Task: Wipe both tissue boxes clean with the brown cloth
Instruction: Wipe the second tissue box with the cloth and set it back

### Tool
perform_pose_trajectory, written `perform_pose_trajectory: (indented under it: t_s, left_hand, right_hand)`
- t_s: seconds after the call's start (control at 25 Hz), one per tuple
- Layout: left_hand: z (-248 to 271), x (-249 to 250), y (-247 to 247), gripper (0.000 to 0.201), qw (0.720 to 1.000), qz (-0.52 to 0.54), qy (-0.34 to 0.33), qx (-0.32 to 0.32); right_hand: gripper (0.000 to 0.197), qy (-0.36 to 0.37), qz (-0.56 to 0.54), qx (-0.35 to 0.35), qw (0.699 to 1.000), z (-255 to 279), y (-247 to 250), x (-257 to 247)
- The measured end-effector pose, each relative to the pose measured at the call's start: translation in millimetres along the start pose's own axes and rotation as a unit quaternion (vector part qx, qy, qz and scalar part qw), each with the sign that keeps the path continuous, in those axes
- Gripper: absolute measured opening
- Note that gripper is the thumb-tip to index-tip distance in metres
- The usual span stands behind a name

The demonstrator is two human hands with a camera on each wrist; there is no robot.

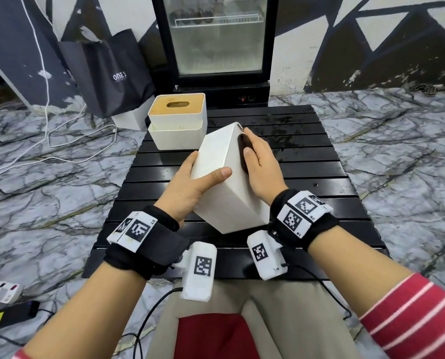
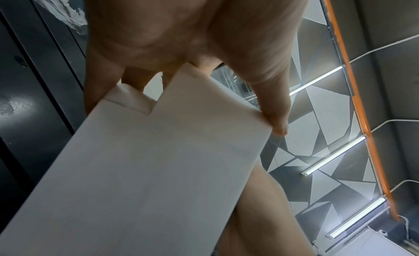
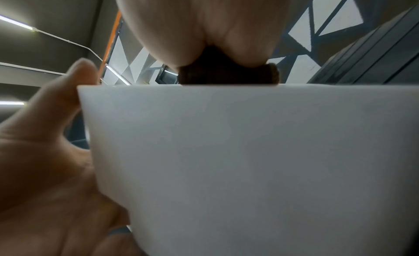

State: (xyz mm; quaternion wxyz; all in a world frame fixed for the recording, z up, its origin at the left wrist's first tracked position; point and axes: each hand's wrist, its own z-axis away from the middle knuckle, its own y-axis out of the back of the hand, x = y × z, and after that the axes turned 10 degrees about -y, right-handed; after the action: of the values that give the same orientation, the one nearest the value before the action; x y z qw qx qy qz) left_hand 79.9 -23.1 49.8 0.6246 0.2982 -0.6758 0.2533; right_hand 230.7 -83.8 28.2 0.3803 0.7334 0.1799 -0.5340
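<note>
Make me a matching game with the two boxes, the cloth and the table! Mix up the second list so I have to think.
Things:
1. tilted white tissue box
2. brown cloth
3. tissue box with the wooden lid
4. black slatted table

Places or states:
A. standing at the table's far left corner
B. pressed against a box side under the right hand
C. under both boxes
D. gripped by the left hand

Pairs: 1-D, 2-B, 3-A, 4-C

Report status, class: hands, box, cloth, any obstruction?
Left hand grips tilted white tissue box, lifted off the table. Right hand presses brown cloth flat against its side. Second tissue box stands apart behind. Nothing in the way.
</note>
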Motion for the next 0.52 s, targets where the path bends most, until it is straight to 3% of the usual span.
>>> perform_pose_trajectory:
  t_s: [0.12,0.36,0.52]
  left_hand:
    - [1,-1,1,0.064,1.000,0.006,0.005,0.001]
    - [-2,-2,-1,0.079,1.000,-0.015,0.002,0.006]
    - [-3,-3,-1,0.084,1.000,-0.022,0.009,0.016]
  right_hand:
    - [0.045,-0.033,0.005,-0.004,0.999,4,3,7]
    - [0.045,0.036,-0.003,0.008,0.999,2,-1,-12]
    - [0.043,0.006,0.011,-0.021,1.000,-10,5,-7]
